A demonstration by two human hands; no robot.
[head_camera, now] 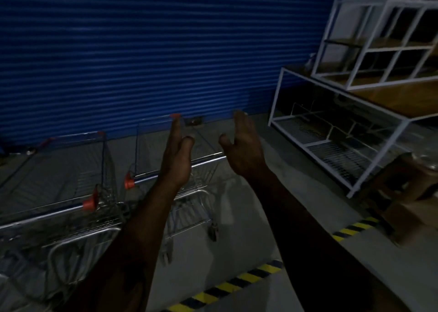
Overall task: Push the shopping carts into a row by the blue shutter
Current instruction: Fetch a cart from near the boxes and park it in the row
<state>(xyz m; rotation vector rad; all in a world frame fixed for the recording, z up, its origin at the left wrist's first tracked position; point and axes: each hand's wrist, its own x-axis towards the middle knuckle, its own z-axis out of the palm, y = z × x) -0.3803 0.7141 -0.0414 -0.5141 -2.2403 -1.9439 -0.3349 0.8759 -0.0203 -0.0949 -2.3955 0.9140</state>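
Two wire shopping carts stand side by side, facing the blue shutter (pixel 154 51). The right cart (pixel 154 145) has a chrome handle bar with orange end caps running across under my hands. The left cart (pixel 71 169) sits close beside it, its handle low at the left. My left hand (pixel 176 155) hovers over the right cart's handle, fingers spread and holding nothing. My right hand (pixel 241 145) is raised just past the handle's right end, fingers apart, also empty.
A white metal rack frame (pixel 343 127) with wire shelves stands on the right, with another white frame stacked above it. A wooden stool (pixel 407 181) and boxes sit at the far right. Yellow-black hazard tape (pixel 237 283) crosses the grey floor behind the carts.
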